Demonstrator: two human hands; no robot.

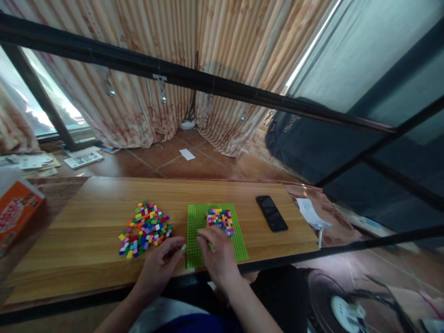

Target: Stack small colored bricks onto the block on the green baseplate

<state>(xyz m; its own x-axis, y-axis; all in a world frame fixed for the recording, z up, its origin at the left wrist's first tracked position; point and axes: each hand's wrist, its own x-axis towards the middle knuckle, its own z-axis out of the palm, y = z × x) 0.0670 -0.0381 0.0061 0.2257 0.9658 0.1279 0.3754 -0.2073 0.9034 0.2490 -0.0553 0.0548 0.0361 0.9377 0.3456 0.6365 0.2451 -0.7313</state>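
Observation:
My left hand [161, 263] is closed, pinching a small white toy brick [183, 248] between thumb and fingertips. It sits just left of the green studded baseplate [194, 217], close to a loose pile of small multicoloured bricks [149, 226]. On the baseplate stands a compact block of many-coloured bricks [222, 218], its near left part covered by my right hand [218, 254]. That hand hovers over the plate with thumb and index finger slightly apart, and no brick shows between them. Its other fingers are partly hidden.
A black phone [272, 213] lies on the wooden table [104, 194] right of the baseplate. White paper [310, 212] rests past the table's right end. An orange box [17, 212] stands at the far left. A dark metal bar [194, 74] crosses beyond the table.

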